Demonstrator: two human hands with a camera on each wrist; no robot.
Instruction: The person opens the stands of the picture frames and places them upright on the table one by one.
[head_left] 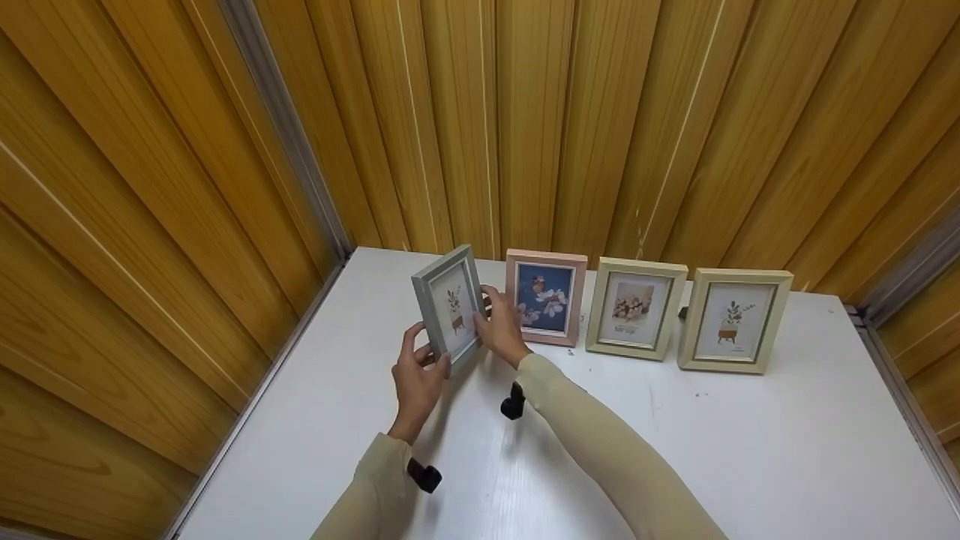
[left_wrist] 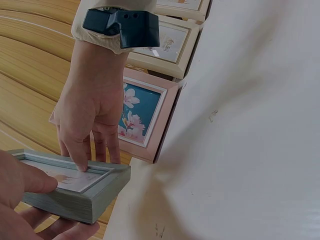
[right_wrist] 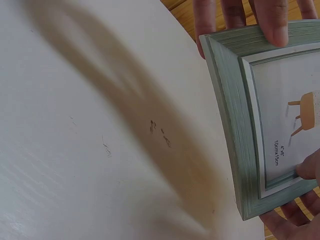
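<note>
A grey-green picture frame (head_left: 438, 315) with a potted-plant print is held tilted, its picture side turned to the right, left of the pink frame. My left hand (head_left: 420, 382) grips its lower left edge, the thumb on the front and the fingers behind. On the opposite edge my right hand (head_left: 501, 330) pinches it, the thumb over the front border. In the right wrist view small print saying 10cmx15cm shows on the picture, and fingers of both hands (right_wrist: 277, 22) wrap the frame's two sides. The pink frame (head_left: 546, 339) with a blossom picture stands just beyond my right hand.
Two cream frames stand to the right of the pink one: one with a flower picture (head_left: 631, 304), one with a plant print (head_left: 731, 322). All are on the white table (head_left: 555, 465), before wood-panelled walls (head_left: 525, 127). Each wrist wears a black device (head_left: 425, 475).
</note>
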